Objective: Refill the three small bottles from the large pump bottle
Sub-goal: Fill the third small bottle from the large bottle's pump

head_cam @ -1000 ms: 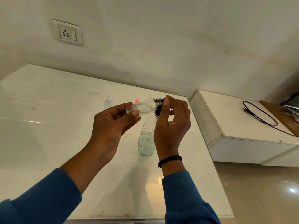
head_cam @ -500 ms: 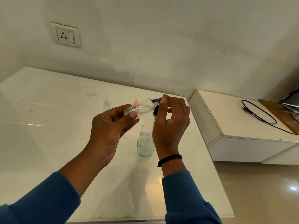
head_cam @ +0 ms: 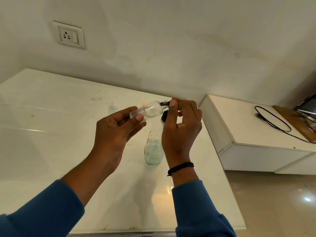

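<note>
**A:** So what's going on with the hands here?

**B:** The left hand [head_cam: 118, 129] is gripping a small clear bottle [head_cam: 147, 111] by its base, lying it nearly on its side, long axis running left to right with the threaded neck pointing at the right hand [head_cam: 181, 120]. The right hand is pinching at that neck with thumb and fingertips; I'm guessing it's working the cap, but the fingers are hiding whether a cap is on there at all.

**A:** And the big one?

**B:** The large bottle [head_cam: 153, 149] is standing upright on the white table [head_cam: 51, 134], just below and behind the hands, its dark top tucked beside the right hand. So the right hand is nearer to it.

**A:** Count?

**B:** I'm seeing two small bottles for sure: the held one and another [head_cam: 112, 106] standing further back on the table. There's a pinkish spot [head_cam: 143, 104] peeking behind the held bottle, too blurry to call a third. One large bottle.
</note>
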A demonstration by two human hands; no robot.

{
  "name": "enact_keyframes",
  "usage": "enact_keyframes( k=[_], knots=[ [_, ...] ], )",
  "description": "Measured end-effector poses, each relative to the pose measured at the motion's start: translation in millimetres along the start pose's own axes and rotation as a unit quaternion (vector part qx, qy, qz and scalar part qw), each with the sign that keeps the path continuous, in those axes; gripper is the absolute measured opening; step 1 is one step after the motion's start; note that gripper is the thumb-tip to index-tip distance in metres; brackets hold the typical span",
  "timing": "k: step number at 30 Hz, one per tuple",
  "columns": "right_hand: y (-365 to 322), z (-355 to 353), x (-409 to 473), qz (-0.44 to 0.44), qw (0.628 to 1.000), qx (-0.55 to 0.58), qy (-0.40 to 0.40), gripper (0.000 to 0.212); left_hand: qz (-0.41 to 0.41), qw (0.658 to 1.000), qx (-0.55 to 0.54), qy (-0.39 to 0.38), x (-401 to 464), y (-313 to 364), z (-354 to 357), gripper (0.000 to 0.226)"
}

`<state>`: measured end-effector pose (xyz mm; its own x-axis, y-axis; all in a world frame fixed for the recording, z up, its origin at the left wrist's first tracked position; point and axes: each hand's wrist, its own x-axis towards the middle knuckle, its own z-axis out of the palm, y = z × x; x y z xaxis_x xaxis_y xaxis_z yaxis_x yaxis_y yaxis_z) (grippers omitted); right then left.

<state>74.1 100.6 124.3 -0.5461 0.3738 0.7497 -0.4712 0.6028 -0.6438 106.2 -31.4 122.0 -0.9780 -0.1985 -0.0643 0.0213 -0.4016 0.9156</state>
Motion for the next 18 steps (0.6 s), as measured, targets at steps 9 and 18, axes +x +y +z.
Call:
enact_keyframes(
  k=[9, 18],
  knots=[
    [3.6, 2.0, -5.5, -0.002, 1.000, 0.013, 0.003, 0.023, -0.003, 1.000, 0.003, 0.004, 0.1, -0.2, -1.9, 0.050],
    [8.8, 2.5, -8.2, 0.002, 1.000, 0.017, 0.006, 0.021, -0.009, 1.000, -0.001, 0.015, -0.8, 0.5, -0.4, 0.049]
  ],
)
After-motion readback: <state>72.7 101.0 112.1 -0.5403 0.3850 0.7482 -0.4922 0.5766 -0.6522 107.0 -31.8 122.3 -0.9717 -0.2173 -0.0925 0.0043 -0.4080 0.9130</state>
